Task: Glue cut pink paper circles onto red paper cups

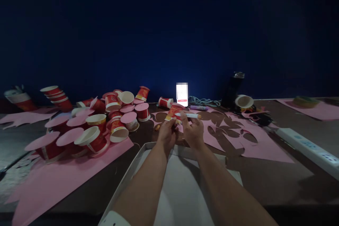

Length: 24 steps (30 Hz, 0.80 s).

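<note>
My left hand [167, 133] is closed around a red and gold paper cup [173, 111] in the middle of the view. A slim white pen [192, 116] with an orange end sits in the closed fingers of my right hand [194, 132], its other end close to the cup's side. I cannot tell whether that end touches the cup. Under my forearms lies a shallow white cardboard box lid [176, 190]. Just beyond the held cup, another red paper cup [165, 102] rests on its side.
Several red paper cups, many with pink paper discs [42, 141], crowd the left. Cut pink paper sheets [259, 143] spread to the right. A lit phone [182, 94] stands at the back, near a purple marker [199, 107]. A dark flask [233, 90] and a white power strip [308, 146] are at right.
</note>
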Each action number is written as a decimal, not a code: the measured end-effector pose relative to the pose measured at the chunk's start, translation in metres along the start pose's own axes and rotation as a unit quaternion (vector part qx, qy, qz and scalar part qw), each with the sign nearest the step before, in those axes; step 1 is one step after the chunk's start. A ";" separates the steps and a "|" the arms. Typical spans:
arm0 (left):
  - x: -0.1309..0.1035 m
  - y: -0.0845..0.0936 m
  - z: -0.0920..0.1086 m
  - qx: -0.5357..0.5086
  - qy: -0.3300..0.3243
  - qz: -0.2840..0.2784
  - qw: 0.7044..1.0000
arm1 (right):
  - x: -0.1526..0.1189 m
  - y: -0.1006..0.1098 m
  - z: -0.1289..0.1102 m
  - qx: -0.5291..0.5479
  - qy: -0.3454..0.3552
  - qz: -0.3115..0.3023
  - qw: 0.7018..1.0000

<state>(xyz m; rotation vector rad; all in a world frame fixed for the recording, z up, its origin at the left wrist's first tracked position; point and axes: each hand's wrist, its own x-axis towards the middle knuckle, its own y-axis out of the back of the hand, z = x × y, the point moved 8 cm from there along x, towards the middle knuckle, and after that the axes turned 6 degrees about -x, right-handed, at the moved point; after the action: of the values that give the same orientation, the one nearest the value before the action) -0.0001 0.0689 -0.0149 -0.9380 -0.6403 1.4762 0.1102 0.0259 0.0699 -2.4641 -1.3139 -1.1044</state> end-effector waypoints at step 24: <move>-0.003 0.000 0.003 0.032 -0.030 0.017 0.999 | 0.001 -0.001 0.005 0.035 0.017 0.012 0.999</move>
<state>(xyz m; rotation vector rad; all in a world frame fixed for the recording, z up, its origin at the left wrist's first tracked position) -0.0028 0.0668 -0.0125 -0.8615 -0.6184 1.5511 0.1120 0.0294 0.0669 -2.3938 -1.2883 -1.0703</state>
